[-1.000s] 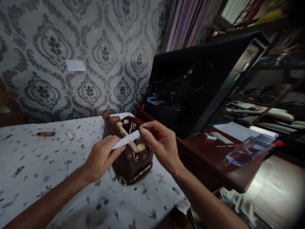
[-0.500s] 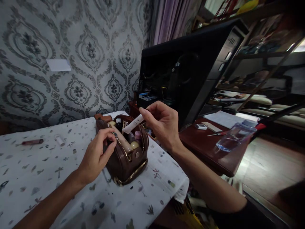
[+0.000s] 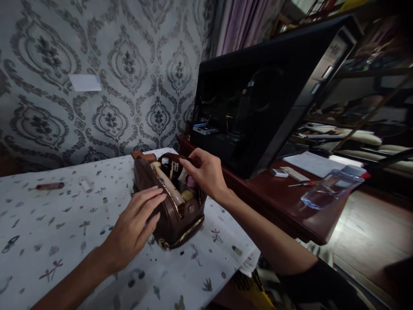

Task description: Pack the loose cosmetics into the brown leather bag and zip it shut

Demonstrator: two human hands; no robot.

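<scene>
A brown leather pouch [image 3: 172, 221] with gold zips stands unzipped on the patterned tablecloth [image 3: 58, 232], packed with small cosmetic bottles and tubes. My left hand [image 3: 137, 224] rests flat against the pouch's near side, fingers stretched out. My right hand [image 3: 203, 172] reaches into the pouch's mouth from the right, fingers pinched on a pale tube [image 3: 183, 175] that stands mostly inside among the other items.
A reddish tube [image 3: 50, 186] and a small white cap [image 3: 85, 184] lie on the cloth at the far left. To the right is a dark wooden desk [image 3: 290, 206] with a black monitor [image 3: 267, 99], a clear plastic bottle [image 3: 332, 189], papers and small items.
A second ago both hands held the white tube above the pouch. The left hand let go and laid itself on the pouch's side; the right hand lowered the tube into the pouch.
</scene>
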